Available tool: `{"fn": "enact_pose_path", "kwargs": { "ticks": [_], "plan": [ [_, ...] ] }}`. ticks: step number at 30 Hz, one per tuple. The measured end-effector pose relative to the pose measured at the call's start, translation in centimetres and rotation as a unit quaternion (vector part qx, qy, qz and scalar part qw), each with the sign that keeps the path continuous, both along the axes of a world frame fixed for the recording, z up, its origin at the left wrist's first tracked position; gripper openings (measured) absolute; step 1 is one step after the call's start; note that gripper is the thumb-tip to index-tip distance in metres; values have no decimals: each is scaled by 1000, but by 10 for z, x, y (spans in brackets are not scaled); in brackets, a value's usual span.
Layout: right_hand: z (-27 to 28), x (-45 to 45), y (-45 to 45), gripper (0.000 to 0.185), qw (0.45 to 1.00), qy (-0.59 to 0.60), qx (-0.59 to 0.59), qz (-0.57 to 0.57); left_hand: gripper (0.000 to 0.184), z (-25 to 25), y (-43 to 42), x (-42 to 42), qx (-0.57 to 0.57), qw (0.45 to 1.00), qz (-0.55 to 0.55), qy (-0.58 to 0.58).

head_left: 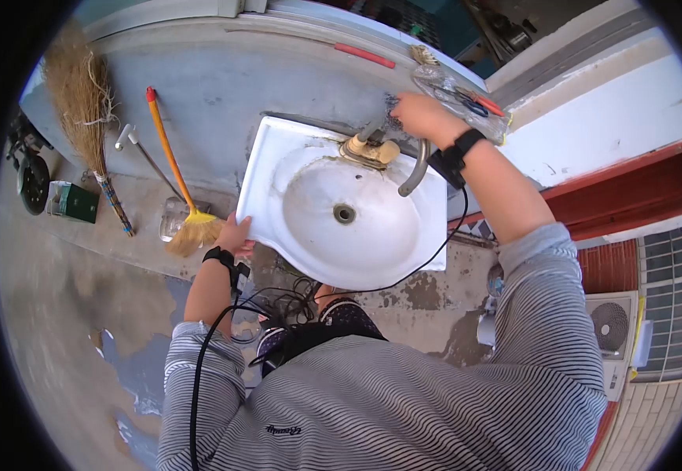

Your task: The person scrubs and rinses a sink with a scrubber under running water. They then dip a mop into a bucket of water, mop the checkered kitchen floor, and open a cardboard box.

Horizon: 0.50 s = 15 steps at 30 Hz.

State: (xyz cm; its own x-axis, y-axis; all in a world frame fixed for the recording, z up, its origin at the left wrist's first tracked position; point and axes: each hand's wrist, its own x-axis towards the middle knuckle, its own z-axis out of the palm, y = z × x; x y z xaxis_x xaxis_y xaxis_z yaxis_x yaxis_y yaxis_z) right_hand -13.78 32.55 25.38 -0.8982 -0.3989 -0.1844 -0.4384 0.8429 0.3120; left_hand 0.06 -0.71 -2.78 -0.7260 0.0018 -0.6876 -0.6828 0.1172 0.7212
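Note:
A white washbasin (294, 206) with a round drain and brownish stains around its tap stands in front of me. My left hand (235, 235) grips the basin's left front corner, its fingers partly hidden by the edge. Behind the tap, my right hand (422, 116) reaches over to the wall side. Its fingers are closed on a grey, wiry scouring pad (393, 110), only part of which shows. Beneath that hand are the beige tap base (371, 149) and the grey curved spout (415, 174), which hangs over the bowl's right side.
Pliers (478, 102) and a plastic bag lie on the ledge beside a red stick (364, 56). Leaning at the left are an orange-handled broom (170, 149) and a straw broom (82, 94). Black cables (290, 302) hang before my body. An air-conditioner unit (612, 326) stands at right.

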Motion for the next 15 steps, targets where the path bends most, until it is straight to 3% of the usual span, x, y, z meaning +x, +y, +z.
{"fn": "enact_pose_path", "kwargs": {
  "ticks": [2, 4, 6, 9, 15],
  "plan": [
    [-1, 45, 10, 28, 997, 63, -38, 34, 48, -7, -2, 0, 4, 1000, -9, -9],
    [-19, 80, 19, 30, 960, 174, -211, -53, 51, -6, -2, -6, 9, 1000, -14, -10],
    [-41, 118, 7, 31, 927, 262, -259, -66, 50, -6, -2, -5, 1, 1000, -17, -13],
    [-68, 152, -9, 33, 894, 334, -281, -96, 48, -2, -2, -3, 6, 1000, -16, -14],
    [-116, 169, -13, 35, 813, 363, -436, -133, 44, -13, -3, -6, 21, 1000, -18, -11]
  ]
}}
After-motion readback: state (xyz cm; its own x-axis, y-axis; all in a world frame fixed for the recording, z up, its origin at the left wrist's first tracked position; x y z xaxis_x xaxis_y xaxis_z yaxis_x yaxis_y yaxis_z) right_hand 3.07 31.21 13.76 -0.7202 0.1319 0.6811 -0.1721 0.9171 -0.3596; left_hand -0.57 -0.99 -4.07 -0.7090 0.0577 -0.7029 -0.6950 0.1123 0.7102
